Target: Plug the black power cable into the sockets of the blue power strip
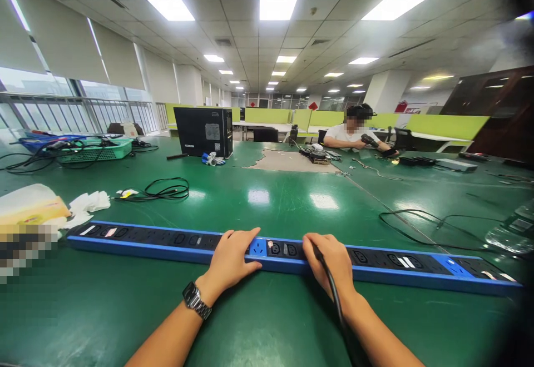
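A long blue-and-black power strip (258,247) lies across the green table in front of me, with rows of sockets along its top. My left hand (234,256), a watch (196,299) on its wrist, grips the strip left of centre, thumb on the near edge and fingers over the far side. Right of centre, my right hand (330,261) is closed around the end of a black power cord (335,294), over the socket face. The cord's plug is hidden under the fingers, so I cannot see whether it sits in a socket. The cord runs down toward me.
Across the table (217,200) stand a black computer tower (202,132) and a green basket (95,150) of cables. Coiled black cable (167,189) lies at left, loose cable (411,225) at right by a plastic bottle (513,231). A person (348,133) sits at the far side.
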`<state>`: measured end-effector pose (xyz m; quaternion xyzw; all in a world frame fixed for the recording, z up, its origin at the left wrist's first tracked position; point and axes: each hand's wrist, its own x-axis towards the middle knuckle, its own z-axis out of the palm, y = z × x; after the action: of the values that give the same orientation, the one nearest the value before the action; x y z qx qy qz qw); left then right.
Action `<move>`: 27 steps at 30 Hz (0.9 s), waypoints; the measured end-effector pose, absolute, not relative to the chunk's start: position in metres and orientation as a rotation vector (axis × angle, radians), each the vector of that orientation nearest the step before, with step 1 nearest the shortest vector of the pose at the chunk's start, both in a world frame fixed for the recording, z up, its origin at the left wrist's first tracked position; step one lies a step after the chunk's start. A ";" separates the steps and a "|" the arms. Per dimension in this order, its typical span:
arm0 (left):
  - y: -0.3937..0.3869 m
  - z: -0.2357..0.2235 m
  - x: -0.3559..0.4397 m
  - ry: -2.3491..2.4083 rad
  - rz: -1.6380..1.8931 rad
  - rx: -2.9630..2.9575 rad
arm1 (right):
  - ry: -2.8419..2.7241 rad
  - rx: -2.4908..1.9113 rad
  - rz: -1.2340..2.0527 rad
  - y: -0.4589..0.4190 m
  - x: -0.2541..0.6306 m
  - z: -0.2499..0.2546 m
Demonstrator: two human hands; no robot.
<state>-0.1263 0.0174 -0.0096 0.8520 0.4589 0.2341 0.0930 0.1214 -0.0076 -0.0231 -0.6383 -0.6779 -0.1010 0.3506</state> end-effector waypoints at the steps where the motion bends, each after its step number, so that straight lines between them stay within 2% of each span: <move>1: 0.017 -0.009 -0.126 1.361 0.691 2.531 | -1.782 -1.627 -0.285 -0.008 0.120 -0.024; 15: 0.015 -0.004 -0.129 1.320 0.672 2.525 | -1.758 -1.617 -0.253 -0.018 0.122 -0.039; 18: 0.015 -0.006 -0.128 1.306 0.762 2.498 | -1.767 -1.660 -0.299 -0.019 0.122 -0.046; 24: 0.009 0.001 -0.098 1.222 1.209 2.302 | -1.662 -1.844 -0.502 -0.017 0.133 -0.060; 27: 0.003 0.002 -0.064 1.095 1.115 2.391 | -1.780 -1.820 -0.435 -0.019 0.146 -0.064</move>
<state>-0.0642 0.0030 0.0020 0.8286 0.3795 0.3863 0.1420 0.1463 -0.0185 -0.0643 -0.6773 -0.6624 -0.1620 0.2759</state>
